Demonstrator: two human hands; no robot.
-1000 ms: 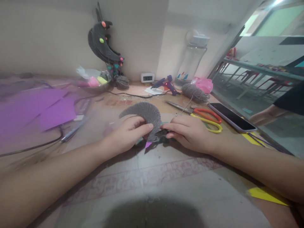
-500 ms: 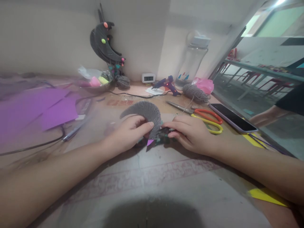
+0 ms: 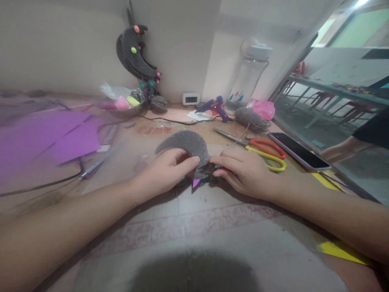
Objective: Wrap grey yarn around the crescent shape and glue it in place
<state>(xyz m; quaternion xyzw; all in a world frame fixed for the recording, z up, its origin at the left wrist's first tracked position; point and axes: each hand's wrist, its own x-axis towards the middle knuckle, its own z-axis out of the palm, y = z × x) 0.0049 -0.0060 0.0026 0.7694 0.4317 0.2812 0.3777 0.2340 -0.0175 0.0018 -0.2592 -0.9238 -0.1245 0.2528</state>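
Note:
A crescent wrapped in grey yarn (image 3: 190, 142) is pinched between the thumb and fingers of my left hand (image 3: 170, 168). Its lower tip ends in a bare purple point (image 3: 196, 183). Close against the crescent's right edge is my right hand (image 3: 240, 170), thumb and forefinger closed on a dark strand or bundle (image 3: 209, 172) too blurred to make out fully. Just beyond my right hand lie scissors (image 3: 266, 148) with one orange and one yellow handle. A ball of grey yarn (image 3: 252, 118) sits behind them, a loose strand trailing from it.
Purple sheets (image 3: 75, 140) and a pen (image 3: 92, 167) lie at left. Along the wall stand a bowl (image 3: 130, 109), a small clock (image 3: 191, 98), a glue gun (image 3: 215, 108) and a clear bottle (image 3: 249, 77). A phone (image 3: 299, 151) rests near the right edge; a dark crescent ornament (image 3: 130, 52) hangs above.
The crescent has tilted slightly, its purple tip shifting a little to the right. My right fingers have edged closer to its lower edge. Both hands keep their grip.

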